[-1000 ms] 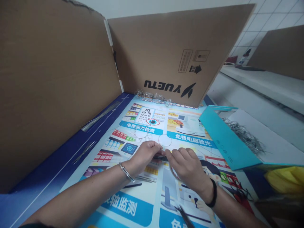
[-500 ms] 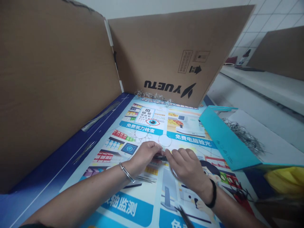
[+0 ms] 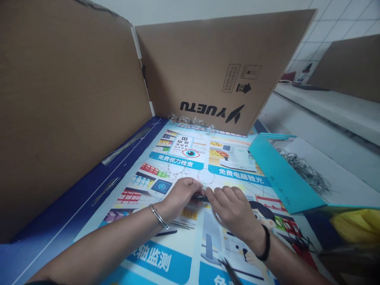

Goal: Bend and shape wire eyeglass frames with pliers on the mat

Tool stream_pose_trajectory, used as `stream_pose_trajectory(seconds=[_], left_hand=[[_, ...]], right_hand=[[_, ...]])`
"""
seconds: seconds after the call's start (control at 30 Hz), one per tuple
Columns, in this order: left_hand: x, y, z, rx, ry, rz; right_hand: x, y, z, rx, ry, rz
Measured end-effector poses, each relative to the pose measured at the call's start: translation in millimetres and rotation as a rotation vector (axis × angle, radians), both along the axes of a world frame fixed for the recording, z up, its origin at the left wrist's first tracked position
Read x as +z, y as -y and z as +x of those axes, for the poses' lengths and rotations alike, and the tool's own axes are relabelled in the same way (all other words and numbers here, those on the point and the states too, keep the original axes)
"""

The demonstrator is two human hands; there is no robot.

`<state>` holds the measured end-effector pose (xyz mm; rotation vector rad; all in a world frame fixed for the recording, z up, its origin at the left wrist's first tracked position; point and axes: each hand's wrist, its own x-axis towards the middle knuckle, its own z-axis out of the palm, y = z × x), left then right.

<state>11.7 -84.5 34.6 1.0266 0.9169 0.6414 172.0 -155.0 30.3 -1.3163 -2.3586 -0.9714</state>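
Observation:
Over the middle of the printed sheet, my left hand [image 3: 184,194] pinches a thin wire [image 3: 202,191] between thumb and fingertips. Part of this wire bends into a round loop [image 3: 206,176] just beyond the fingertips. My right hand [image 3: 230,206] is closed around what looks like a pair of pliers; the dark jaws [image 3: 200,198] point left towards my left fingers and touch or nearly touch the wire. Most of the handles lie hidden in my right palm. Fine detail where wire and jaws meet is too small to tell.
Cardboard panels [image 3: 208,63] stand at the left and back. Thin wires [image 3: 126,146] lie by the left panel, and others [image 3: 179,225] below my left hand. A turquoise box [image 3: 285,178] at right holds tangled wire [image 3: 305,170]. Dark pointed tips [image 3: 230,271] show at the front edge.
Both hands keep almost the same place and grip. The view has shifted very slightly.

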Motion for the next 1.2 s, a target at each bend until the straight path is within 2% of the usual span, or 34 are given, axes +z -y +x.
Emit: stream_pose_trajectory(seconds=[0.7,1.07,1.2], left_hand=[[8.0,0.9,1.8,0.014,-0.023,-0.029],[7.3,0.0,-2.4,-0.019,0.023,0.202],[6.0,1.2,-5.3,-0.065,-0.009,0.352]], right_hand=[[1.5,-0.8,0.2,0.003,-0.024,-0.038],[3.2,1.9,-2.5,-0.093,-0.135,-0.117],[4.3,1.4,-3.3,-0.106,-0.243,-0.158]])
